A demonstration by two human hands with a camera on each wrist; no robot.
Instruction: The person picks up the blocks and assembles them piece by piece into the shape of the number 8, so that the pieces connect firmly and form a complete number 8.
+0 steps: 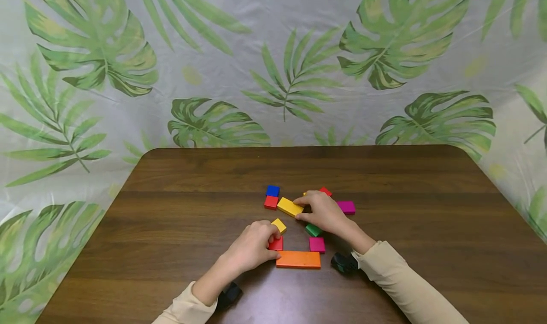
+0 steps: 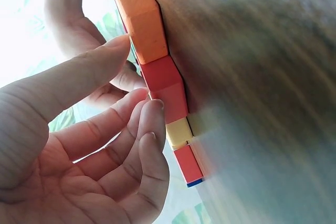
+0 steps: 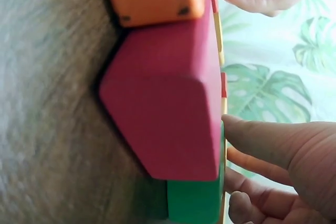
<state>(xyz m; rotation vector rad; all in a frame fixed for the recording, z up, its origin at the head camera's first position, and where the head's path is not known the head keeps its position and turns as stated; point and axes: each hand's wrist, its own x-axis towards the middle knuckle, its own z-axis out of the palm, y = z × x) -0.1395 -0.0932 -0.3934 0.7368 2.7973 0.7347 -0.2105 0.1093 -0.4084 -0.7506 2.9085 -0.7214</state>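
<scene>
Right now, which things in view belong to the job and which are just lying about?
Likely in the job:
long yellow block, pinched by the right hand
orange block and near red block, at the left hand
small yellow block, green block, near magenta block, far magenta block, blue block, far-left red block

Just setting; no block looks plainly stray:
brown table
leaf-print sheet

You see a brown tabletop [image 1: 192,210] with wood grain, softly glossy; the long orange rectangular block [image 1: 298,260] looks smooth, your beige cloth sleeves [image 1: 410,281] matt.
</scene>
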